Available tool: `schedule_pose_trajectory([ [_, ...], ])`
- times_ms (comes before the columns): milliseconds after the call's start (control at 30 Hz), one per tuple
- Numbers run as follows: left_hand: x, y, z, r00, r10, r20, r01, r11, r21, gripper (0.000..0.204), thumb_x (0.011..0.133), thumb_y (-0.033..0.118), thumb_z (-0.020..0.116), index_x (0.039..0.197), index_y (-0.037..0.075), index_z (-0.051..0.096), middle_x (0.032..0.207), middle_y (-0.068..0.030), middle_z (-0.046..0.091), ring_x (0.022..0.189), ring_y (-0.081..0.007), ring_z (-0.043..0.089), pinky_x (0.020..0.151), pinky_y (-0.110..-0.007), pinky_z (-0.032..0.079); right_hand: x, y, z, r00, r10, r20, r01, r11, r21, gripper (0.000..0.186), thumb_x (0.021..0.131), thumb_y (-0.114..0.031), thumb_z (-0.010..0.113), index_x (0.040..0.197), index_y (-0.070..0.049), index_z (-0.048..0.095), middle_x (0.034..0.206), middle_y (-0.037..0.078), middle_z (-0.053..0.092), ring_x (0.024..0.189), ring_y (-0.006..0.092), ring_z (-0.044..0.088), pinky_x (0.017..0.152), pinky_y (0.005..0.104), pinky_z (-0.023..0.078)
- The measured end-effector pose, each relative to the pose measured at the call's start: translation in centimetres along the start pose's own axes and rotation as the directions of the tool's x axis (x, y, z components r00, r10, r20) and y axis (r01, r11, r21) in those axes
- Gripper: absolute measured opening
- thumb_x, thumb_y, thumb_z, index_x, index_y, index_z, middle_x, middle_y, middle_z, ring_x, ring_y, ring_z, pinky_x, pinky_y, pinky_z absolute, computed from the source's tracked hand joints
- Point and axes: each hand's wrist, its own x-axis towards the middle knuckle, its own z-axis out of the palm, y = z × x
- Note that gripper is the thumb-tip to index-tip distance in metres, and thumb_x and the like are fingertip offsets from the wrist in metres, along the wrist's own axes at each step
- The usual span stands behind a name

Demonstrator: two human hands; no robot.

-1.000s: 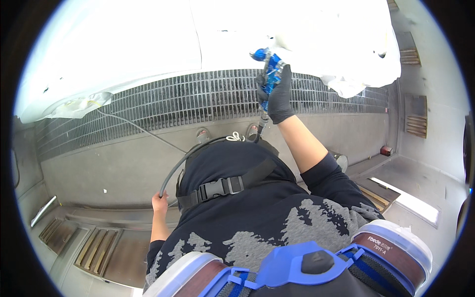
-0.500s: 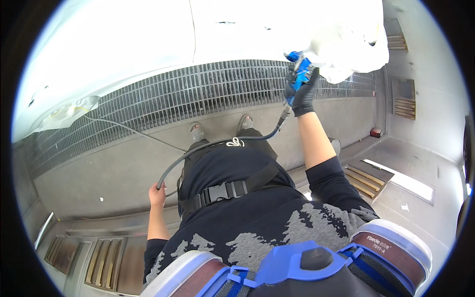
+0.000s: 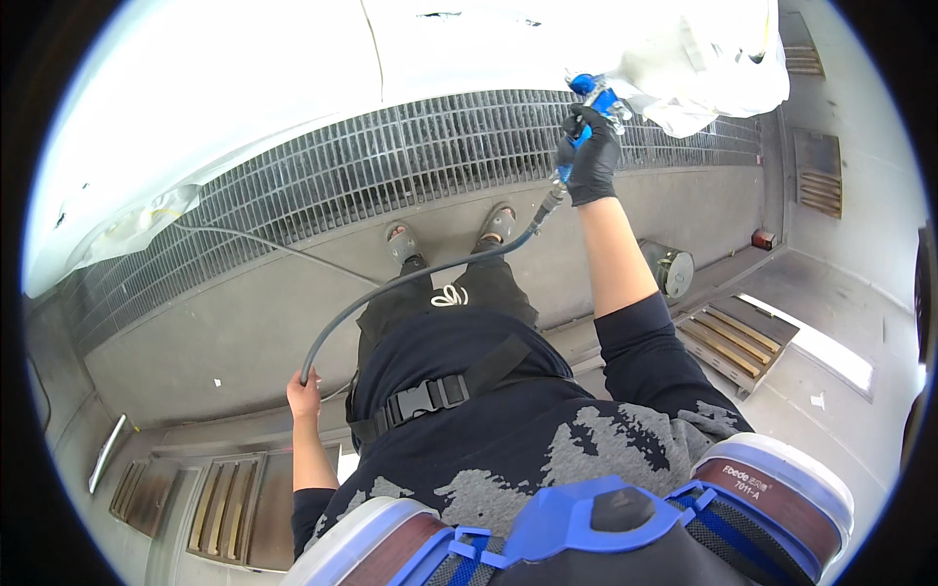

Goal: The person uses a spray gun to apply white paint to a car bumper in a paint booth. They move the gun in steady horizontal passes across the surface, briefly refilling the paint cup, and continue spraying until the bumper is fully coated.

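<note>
My right hand (image 3: pixel 593 156), in a black glove, grips a blue spray gun (image 3: pixel 596 93) with a grey hose (image 3: pixel 440 269) running from its handle down across my legs. The gun's head is at the lower edge of a large white sheet-covered surface (image 3: pixel 244 59), near a hanging, crumpled part (image 3: pixel 703 68); whether it touches is unclear. My bare left hand (image 3: pixel 302 393), low at my left side, is closed around the hose.
A metal grate (image 3: pixel 391 146) runs along the white surface, with my sandalled feet beside it. A cylindrical metal container (image 3: pixel 672 270) and a small red can (image 3: pixel 765 238) stand to the right. A thinner line (image 3: pixel 274 246) crosses the floor. Slatted wall panels (image 3: pixel 733 342) are around.
My right hand with the spray gun has moved to the right, and lately slightly higher in view. More of my legs and feet shows now. My left hand still holds the hose, slightly farther left.
</note>
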Motion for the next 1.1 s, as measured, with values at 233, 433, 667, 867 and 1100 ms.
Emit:
schedule_pose_trajectory([
  [233, -1.3, -1.4, 0.4, 0.998, 0.056, 0.017, -0.058, 0.991, 0.125, 0.032, 0.1, 0.029, 0.069, 0.081, 0.003, 0.068, 0.06, -0.0014, 0.051, 0.06, -0.0117, 0.045, 0.057, -0.032, 0.039, -2.0, 3.4, 2.6, 0.946, -0.17, 0.277, 0.258, 0.911, -0.32, 0.021, 0.099, -0.022, 0.058, 0.106, -0.007, 0.07, 0.078, 0.003, 0.061, 0.045, 0.0122, 0.044, 0.043, 0.0271, 0.036],
  [433, -2.0, -1.7, 0.0, 0.995, 0.087, 0.042, -0.093, 0.983, 0.159, 0.025, 0.099, 0.021, 0.067, 0.083, 0.002, 0.067, 0.062, -0.0031, 0.055, 0.061, -0.0127, 0.047, 0.059, -0.032, 0.04, -3.6, 2.7, 3.5, 0.867, 0.169, 0.468, -0.078, 0.975, -0.207, 0.019, 0.1, -0.018, 0.051, 0.106, -0.006, 0.065, 0.077, 0.003, 0.058, 0.049, 0.0089, 0.04, 0.044, 0.0255, 0.03],
  [667, -3.2, 0.6, 1.4, 0.992, 0.104, 0.069, -0.113, 0.984, 0.138, 0.024, 0.099, 0.019, 0.067, 0.082, 0.002, 0.066, 0.062, -0.0017, 0.051, 0.062, -0.011, 0.045, 0.059, -0.031, 0.04, 0.2, 3.0, 2.0, 0.968, -0.002, 0.252, 0.086, 0.943, -0.321, 0.021, 0.102, -0.017, 0.055, 0.107, -0.002, 0.069, 0.083, 0.005, 0.062, 0.052, 0.0125, 0.048, 0.045, 0.0282, 0.039],
  [867, -3.4, 2.3, 2.8, 0.989, 0.095, 0.112, -0.111, 0.983, 0.144, 0.028, 0.1, 0.024, 0.068, 0.082, 0.003, 0.067, 0.062, 0.0012, 0.049, 0.062, -0.0105, 0.045, 0.059, -0.031, 0.04, 3.4, 3.1, -1.9, 0.949, -0.225, 0.22, 0.302, 0.847, -0.437, 0.021, 0.098, -0.02, 0.058, 0.105, -0.005, 0.07, 0.078, 0.003, 0.061, 0.046, 0.014, 0.045, 0.042, 0.03, 0.036],
  [1100, -2.1, 3.8, 3.5, 0.99, 0.09, 0.112, -0.103, 0.988, 0.118, 0.032, 0.101, 0.029, 0.068, 0.081, 0.003, 0.067, 0.062, 0.0013, 0.051, 0.06, -0.0095, 0.046, 0.057, -0.03, 0.04, 4.1, 1.7, -5.3, 0.995, -0.094, -0.02, 0.091, 0.989, -0.118, 0.02, 0.099, -0.019, 0.056, 0.102, -0.005, 0.07, 0.077, 0.004, 0.059, 0.044, 0.0135, 0.041, 0.043, 0.0291, 0.034],
])
